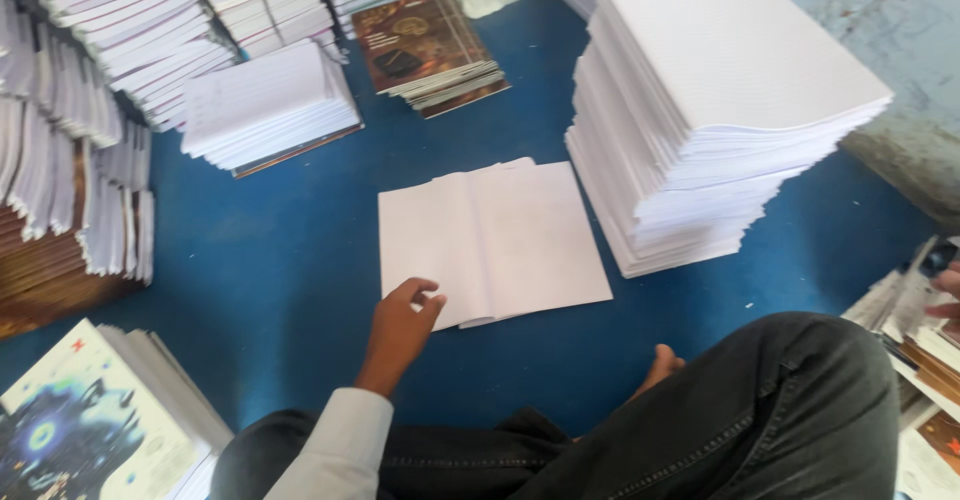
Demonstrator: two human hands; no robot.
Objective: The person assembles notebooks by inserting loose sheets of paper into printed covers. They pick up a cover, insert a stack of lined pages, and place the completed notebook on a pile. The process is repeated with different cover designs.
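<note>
An opened bundle of blank white sheets (500,235) lies flat on the blue floor (280,270) in front of me. My left hand (402,322), in a pale sleeve, hovers at the bundle's near left corner. Its fingers are loosely curled and its fingertips are at the paper's edge, holding nothing. At the far right edge only a sliver of my right hand (948,295) shows, resting on a pile of printed covers (915,310). Its grip is hidden. My knee in dark jeans (780,410) and a bare foot (660,365) fill the lower right.
A tall stack of white sheet bundles (715,110) stands right of the open bundle. More white stacks (265,105) and a brown-covered pile (425,50) sit at the back. Fanned bundles (70,160) crowd the left, and colourful-covered books (90,420) lie at the lower left.
</note>
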